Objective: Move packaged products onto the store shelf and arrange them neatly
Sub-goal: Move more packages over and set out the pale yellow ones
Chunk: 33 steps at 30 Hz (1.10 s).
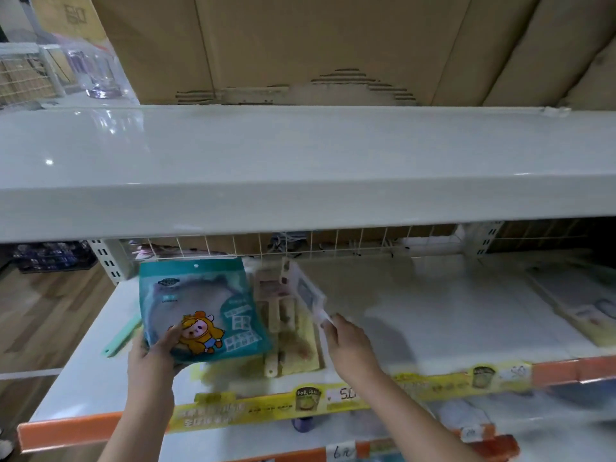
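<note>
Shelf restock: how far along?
Early. Done: a few packs already lie on the shelf. In hand: left hand holds a teal pack upright; right hand pinches a clear pack. Left: place both and tidy; most of the shelf is bare.

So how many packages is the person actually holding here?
2: a teal cartoon pouch gripped by the left hand, and a clear blurred packet pinched by the right hand. Others lie on the shelf.
</note>
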{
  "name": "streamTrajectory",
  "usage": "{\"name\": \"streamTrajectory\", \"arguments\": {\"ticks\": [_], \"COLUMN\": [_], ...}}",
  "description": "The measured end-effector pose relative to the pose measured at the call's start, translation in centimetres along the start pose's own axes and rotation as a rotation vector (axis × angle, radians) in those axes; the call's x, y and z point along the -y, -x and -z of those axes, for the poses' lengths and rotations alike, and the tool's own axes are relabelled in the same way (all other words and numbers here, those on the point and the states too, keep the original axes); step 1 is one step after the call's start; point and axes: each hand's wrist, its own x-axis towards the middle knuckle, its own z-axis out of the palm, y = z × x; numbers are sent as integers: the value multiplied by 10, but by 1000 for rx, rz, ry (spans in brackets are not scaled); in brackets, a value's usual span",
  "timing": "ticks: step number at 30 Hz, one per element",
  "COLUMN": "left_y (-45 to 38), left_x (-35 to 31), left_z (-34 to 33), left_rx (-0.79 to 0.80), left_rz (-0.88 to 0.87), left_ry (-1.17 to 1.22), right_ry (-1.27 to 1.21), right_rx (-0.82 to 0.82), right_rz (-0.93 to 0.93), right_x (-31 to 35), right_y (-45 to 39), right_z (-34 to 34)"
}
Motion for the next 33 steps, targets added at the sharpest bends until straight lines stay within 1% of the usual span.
{"name": "streamTrajectory", "arguments": {"ticks": [5, 10, 16, 23, 28, 30, 33], "left_y": [31, 62, 128, 203, 243, 253, 260], "left_x": [10, 31, 65, 97, 122, 132, 138], "left_z": [-42, -88, -158, -232, -264, -270, -277], "left_rx": [38, 22, 27, -46, -94, -120, -139], "left_rz": [15, 50, 121, 153, 138, 140, 156], "left_ry": [24, 7, -16, 0, 33, 48, 39], "right_ry": [-234, -282, -287, -292, -377, -339, -296], "right_rx": [-80, -189, -232, -180, -115, -86, -39], "right_rz": [-75, -70, -117, -131, -242, -256, -223], "right_x": [-42, -90, -165, -246, -291, -304, -312], "right_y": [14, 32, 55, 65, 54, 42, 27], "right_z": [30, 67, 128, 200, 241, 248, 249]}}
